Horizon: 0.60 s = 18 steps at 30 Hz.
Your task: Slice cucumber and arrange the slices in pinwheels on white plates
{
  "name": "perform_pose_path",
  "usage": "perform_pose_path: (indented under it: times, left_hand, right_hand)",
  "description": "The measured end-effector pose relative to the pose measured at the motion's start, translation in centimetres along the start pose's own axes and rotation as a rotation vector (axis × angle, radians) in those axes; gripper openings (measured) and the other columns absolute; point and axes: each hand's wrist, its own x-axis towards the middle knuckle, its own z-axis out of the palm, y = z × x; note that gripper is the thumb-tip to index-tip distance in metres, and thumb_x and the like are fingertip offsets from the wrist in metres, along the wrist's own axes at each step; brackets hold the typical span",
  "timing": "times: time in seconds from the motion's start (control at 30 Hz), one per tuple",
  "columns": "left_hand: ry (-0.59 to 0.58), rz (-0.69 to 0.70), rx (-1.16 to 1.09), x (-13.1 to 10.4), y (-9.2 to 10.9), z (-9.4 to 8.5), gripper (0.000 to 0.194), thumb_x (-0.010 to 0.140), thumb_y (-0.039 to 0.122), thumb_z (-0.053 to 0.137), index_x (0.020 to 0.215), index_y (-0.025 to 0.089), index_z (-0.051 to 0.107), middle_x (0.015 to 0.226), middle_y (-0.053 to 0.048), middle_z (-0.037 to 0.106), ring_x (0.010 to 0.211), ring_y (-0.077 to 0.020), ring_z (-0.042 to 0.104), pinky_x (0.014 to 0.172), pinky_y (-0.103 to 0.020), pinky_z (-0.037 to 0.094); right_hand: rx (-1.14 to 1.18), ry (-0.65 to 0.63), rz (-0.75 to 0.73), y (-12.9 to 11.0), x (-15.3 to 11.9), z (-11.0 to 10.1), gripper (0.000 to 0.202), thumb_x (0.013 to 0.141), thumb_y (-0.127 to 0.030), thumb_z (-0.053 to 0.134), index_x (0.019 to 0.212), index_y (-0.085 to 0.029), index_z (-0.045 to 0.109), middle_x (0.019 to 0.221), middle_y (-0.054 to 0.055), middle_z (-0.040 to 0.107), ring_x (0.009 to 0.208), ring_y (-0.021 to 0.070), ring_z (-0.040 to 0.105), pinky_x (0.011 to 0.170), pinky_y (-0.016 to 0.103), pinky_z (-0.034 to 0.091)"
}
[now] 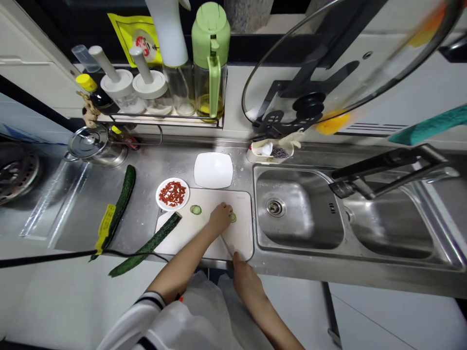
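Note:
My left hand (220,218) reaches over the white cutting board (241,243), its fingers bent down at some cucumber slices (233,218); whether they grip a slice is too small to tell. In my right hand (245,278), at the board's front edge, is the handle of a knife (226,246) whose blade points up toward my left hand. More slices (196,209) lie on the board to the left. A cut cucumber (153,243) rests across the board's left edge. A plate of red pieces (172,194) overlaps the upper left corner, and a white dish (213,170) stands behind the board.
A whole cucumber (124,199) with a yellow label lies at the left, near a lidded pot (89,146). The double sink (302,209) and faucet (386,167) are at the right. Bottles and jars stand on a rack (164,119) behind; a glass lid (339,63) hangs above.

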Motion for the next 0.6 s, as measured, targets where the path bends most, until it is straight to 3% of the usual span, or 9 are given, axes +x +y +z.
perform_pose_path:
  times: [0.43, 0.6]
  left_hand:
    - [-0.005, 0.031, -0.023, 0.2, 0.0, 0.2, 0.015, 0.083, 0.012, 0.048, 0.092, 0.017, 0.059, 0.094, -0.005, 0.061, 0.088, -0.0169, 0.055, 0.078, -0.027, 0.042]
    - [0.016, -0.061, -0.137, -0.8, -0.6, -0.4, 0.011, 0.08, 0.017, 0.055, 0.09, 0.019, 0.061, 0.086, -0.003, 0.065, 0.081, -0.0157, 0.058, 0.07, -0.025, 0.041]
  right_hand:
    - [-0.014, 0.017, -0.008, 0.2, 0.1, 0.2, 0.058, 0.082, 0.004, 0.026, 0.137, -0.011, 0.039, 0.105, 0.016, 0.067, 0.098, 0.0212, 0.065, 0.078, 0.027, 0.048]
    - [-0.037, 0.027, -0.013, 0.3, 0.2, 0.4, 0.058, 0.082, 0.004, 0.026, 0.138, -0.01, 0.038, 0.105, 0.016, 0.067, 0.097, 0.0218, 0.065, 0.076, 0.027, 0.048]
